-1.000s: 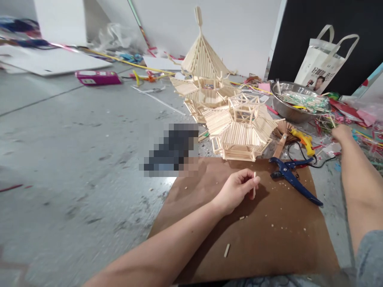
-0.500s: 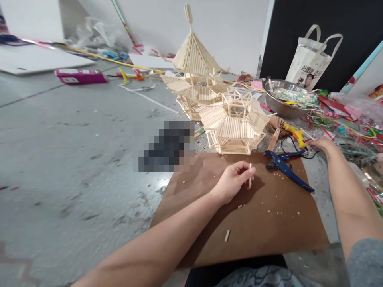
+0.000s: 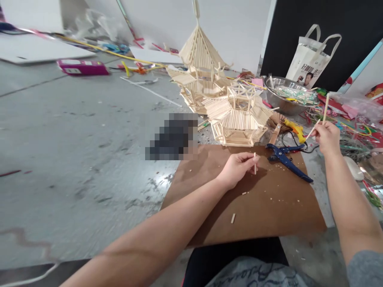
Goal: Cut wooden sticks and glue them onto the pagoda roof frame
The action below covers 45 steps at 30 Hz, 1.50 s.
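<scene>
My left hand (image 3: 239,169) is closed over the brown board (image 3: 209,227), pinching a short wooden stick (image 3: 255,164) upright between thumb and fingers. At the right, my right hand (image 3: 328,137) is raised and closed on wooden sticks; one longer stick (image 3: 326,107) points up and another (image 3: 312,130) slants down to the left. Between the hands lies a blue-handled cutter (image 3: 287,162) on the board's corner. A yellow glue gun (image 3: 296,130) rests just left of my right hand. Behind the board stands a model roof tier (image 3: 237,119) built of wooden sticks.
A taller stick-built pavilion (image 3: 199,52) with a pointed roof stands behind. Farther right are a metal bowl (image 3: 287,104) of wrapped sticks and a white bag (image 3: 309,63). Stick offcuts (image 3: 233,218) and crumbs dot the board. A magenta box (image 3: 83,67) lies on the floor.
My right hand has come up from the floor beside the glue gun, now holding wooden sticks. My left hand keeps its short stick. The view has shifted slightly.
</scene>
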Motion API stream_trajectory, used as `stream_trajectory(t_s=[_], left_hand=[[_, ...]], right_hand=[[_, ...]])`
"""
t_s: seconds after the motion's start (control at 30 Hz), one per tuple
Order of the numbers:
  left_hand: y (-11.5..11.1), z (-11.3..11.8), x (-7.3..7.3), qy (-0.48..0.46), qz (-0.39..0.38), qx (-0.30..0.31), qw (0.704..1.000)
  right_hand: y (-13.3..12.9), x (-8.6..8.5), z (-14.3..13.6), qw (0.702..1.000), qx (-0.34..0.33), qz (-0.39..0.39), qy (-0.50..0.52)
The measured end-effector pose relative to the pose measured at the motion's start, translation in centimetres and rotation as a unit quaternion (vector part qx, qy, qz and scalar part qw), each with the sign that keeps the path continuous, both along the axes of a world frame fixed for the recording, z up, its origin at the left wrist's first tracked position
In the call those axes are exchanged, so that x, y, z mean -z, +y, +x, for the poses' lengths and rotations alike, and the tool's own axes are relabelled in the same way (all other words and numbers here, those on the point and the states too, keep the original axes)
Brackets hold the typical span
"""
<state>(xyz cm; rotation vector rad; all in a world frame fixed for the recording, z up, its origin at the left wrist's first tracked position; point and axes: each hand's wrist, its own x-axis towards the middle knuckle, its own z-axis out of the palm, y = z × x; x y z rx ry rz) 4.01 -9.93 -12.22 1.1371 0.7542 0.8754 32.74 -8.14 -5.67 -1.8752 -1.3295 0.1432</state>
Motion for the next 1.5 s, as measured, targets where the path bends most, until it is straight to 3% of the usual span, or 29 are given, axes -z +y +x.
stream_trajectory(t_s=[0.07, 0.13, 0.23, 0.33, 0.47, 0.63, 0.77, 1.0, 1.27, 1.5], left_hand=[[0.0, 0.0, -0.2, -0.006, 0.002, 0.001, 1.000], [0.0, 0.0, -0.3, -0.015, -0.006, 0.000, 1.000], [0.1, 0.0, -0.2, -0.027, -0.019, 0.007, 0.999], [0.4, 0.1, 0.2, -0.010, 0.004, 0.031, 0.999], [0.8, 0.0, 0.8, 0.058, 0.088, 0.032, 0.994], [0.6, -0.1, 0.4, 0.190, 0.239, 0.025, 0.952], [0.3, -0.2, -0.3, 0.252, 0.297, 0.017, 0.921], [0.2, -0.2, -0.3, 0.278, 0.337, 0.033, 0.899], [0.2, -0.1, 0.1, 0.289, 0.337, 0.020, 0.896], [0.3, 0.0, 0.2, 0.251, 0.346, 0.060, 0.902]], right_hand=[[-1.0, 0.6, -3.8, 0.995, -0.079, 0.007, 0.053], [-2.0, 1.6, -7.6, 0.961, -0.233, -0.021, 0.145], [-3.1, 3.2, -11.6, 0.929, -0.324, -0.061, 0.170], [-3.5, 4.6, -13.0, 0.925, -0.329, -0.060, 0.182], [-3.8, 5.4, -12.7, 0.925, -0.339, -0.063, 0.163], [-4.2, 5.4, -12.4, 0.930, -0.351, -0.067, 0.087], [-4.3, 5.3, -12.3, 0.926, -0.362, -0.068, 0.080], [-4.3, 5.1, -12.3, 0.921, -0.374, -0.011, 0.110], [-4.5, 5.1, -12.6, 0.921, -0.379, -0.021, 0.086], [-4.5, 5.2, -12.6, 0.921, -0.380, -0.034, 0.082]])
